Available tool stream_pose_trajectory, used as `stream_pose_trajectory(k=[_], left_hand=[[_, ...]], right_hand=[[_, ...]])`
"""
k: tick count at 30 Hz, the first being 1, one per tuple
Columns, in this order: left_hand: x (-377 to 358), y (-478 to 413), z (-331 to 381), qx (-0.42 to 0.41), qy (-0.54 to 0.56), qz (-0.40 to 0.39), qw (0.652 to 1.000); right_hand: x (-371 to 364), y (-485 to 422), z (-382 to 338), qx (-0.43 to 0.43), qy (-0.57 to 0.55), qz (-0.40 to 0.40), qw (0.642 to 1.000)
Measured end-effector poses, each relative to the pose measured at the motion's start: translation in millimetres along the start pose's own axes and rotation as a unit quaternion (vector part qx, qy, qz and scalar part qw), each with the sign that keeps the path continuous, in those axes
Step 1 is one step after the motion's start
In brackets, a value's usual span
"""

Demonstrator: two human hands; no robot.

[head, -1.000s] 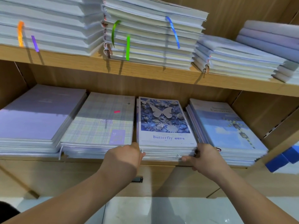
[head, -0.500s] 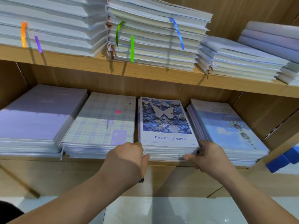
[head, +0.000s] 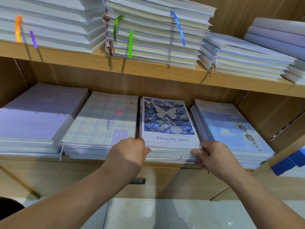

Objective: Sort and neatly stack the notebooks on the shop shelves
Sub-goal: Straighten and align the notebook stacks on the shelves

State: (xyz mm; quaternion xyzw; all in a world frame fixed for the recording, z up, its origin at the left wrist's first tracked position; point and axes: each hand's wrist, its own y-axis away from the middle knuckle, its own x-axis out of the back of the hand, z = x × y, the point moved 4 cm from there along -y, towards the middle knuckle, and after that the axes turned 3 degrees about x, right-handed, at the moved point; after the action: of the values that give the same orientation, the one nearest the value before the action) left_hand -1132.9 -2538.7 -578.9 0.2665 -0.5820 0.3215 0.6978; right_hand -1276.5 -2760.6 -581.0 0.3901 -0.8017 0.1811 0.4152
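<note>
A stack of notebooks with a blue Butterfly cover (head: 168, 123) lies in the middle of the lower shelf (head: 99, 161). My left hand (head: 128, 151) grips the stack's front left corner, thumb on its front edge. My right hand (head: 212, 154) holds the front right corner, thumb against the page edges, fingers tucked between this stack and the sky-blue stack (head: 231, 129) beside it. Left of the Butterfly stack lie a plaid stack (head: 102, 123) and a lilac stack (head: 36, 114).
The upper shelf (head: 148, 70) carries several tall piles of white-edged notebooks with coloured ribbon markers. A wooden side panel (head: 272, 116) closes the shelf at the right. Blue boxes (head: 290, 161) sit at the far right. Below are a cabinet front and a pale tiled floor.
Both hands have closed in tighter on the Butterfly stack's front corners, and the left thumb now lies on its front edge. The stack sits about where it was.
</note>
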Motion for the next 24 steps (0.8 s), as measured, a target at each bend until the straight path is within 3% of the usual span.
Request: stream_pose_trajectory(k=[9, 16, 24], left_hand=[[-5, -3, -5, -0.004, 0.042, 0.026, 0.999], [-5, 30, -17, -0.058, 0.142, 0.043, 0.987], [-35, 44, 32, -0.104, 0.141, -0.049, 0.983]], right_hand=[[2, -1, 1, -0.003, 0.023, 0.006, 1.000], [5, 3, -3, -0.070, 0.156, -0.048, 0.984], [16, 28, 5, -0.072, 0.133, -0.121, 0.981]])
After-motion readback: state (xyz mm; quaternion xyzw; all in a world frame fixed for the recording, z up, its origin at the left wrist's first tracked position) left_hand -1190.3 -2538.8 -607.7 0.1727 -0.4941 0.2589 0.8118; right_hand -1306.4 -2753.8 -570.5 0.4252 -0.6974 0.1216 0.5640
